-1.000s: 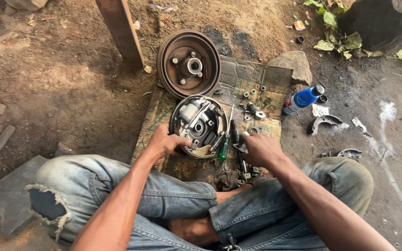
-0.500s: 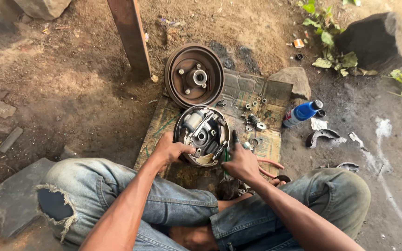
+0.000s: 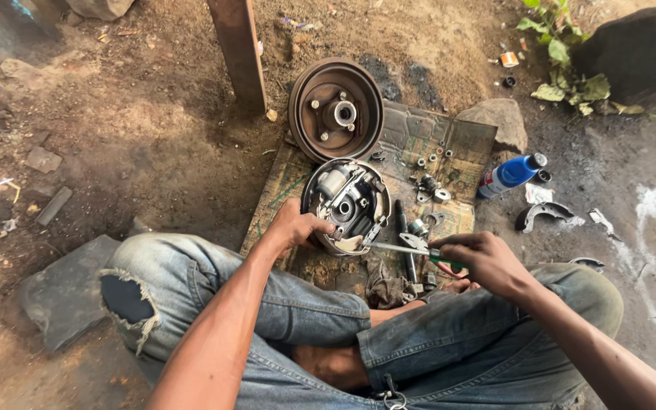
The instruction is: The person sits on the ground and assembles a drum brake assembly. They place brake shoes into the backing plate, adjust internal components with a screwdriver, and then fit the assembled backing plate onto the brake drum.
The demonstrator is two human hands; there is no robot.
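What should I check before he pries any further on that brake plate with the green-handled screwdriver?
1. Left hand steadying the brake plate at its rim: ok.
2. Right hand has a closed grip on the screwdriver: ok.
3. Screwdriver tip seated at the plate's lower right edge: cannot tell, too small to see.
4. Plate resting on the cardboard, not bare dirt: ok.
5. Loose nuts and rings lie on the cardboard right beside the work: not ok, easy to knock away.
6. Brake drum set apart behind the plate: ok.
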